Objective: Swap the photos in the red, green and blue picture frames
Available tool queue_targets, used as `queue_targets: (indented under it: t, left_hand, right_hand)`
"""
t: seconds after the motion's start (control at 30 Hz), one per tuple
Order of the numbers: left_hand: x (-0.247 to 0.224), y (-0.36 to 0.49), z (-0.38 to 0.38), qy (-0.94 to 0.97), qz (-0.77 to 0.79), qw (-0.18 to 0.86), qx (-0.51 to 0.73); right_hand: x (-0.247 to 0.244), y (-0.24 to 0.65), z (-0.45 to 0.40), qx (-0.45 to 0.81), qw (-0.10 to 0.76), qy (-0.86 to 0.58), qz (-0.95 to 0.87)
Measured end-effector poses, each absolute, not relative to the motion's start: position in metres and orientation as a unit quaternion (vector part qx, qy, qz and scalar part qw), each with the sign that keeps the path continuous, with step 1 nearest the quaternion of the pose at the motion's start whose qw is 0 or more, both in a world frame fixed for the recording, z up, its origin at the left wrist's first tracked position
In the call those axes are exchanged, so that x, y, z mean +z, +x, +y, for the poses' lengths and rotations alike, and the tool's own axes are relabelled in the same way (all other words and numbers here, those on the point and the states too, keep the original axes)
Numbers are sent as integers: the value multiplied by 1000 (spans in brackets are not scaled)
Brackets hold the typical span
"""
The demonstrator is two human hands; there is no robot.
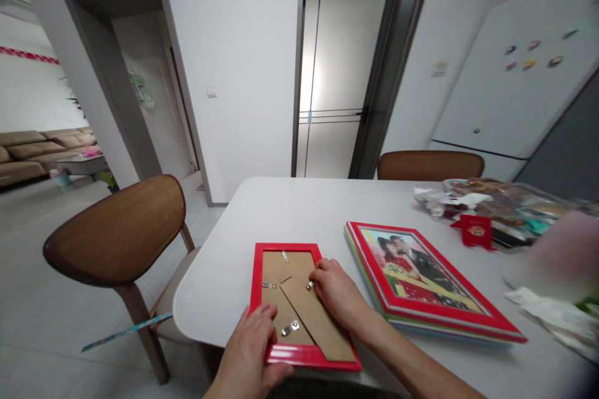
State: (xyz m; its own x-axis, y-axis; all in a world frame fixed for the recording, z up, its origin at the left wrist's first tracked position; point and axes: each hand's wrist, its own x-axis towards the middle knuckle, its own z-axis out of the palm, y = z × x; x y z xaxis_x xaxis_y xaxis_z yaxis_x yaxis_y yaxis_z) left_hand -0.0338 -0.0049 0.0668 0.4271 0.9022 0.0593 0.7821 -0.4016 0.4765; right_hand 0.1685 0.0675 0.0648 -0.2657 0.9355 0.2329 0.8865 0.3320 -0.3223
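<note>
A red picture frame (306,356) lies face down on the white table (219,299), its brown backing board (292,274) facing up with metal clips on it and a slanted stand strip. My left hand (255,346) grips the frame's lower left corner, thumb on the bottom edge and fingers over the left side. My right hand (334,290) has its fingers bent together at the clip (309,285) on the right side, partly covering it. To the right lies a stack of frames (468,318), the top one red with a photo of people.
Wooden chairs stand at the left (121,230) and behind the table (430,165). Plastic bags (505,196), a small red packet (476,230), white tissue (552,315) and a blurred pink item (561,255) crowd the table's right side.
</note>
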Motion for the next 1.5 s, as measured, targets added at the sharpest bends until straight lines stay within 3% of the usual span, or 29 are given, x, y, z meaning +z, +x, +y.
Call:
queue_targets:
  t: [0.47,0.87,1.07,1.27,1.5]
  left_hand:
    - [63,-34,-5,813,512,203,189]
    - [65,-34,-4,817,511,202,176]
    - [62,-34,-4,817,509,201,181]
    - [53,-34,-6,804,502,214,236]
    - [58,-30,-4,727,493,306,367]
  right_hand:
    - [72,90,75,61,175,-547,-816]
    - [64,113,103,48,200,-575,-792]
    - [75,122,78,64,219,-564,-794]
    - [72,147,32,121,182,-571,-791]
    - [88,152,40,135,214,-584,-771]
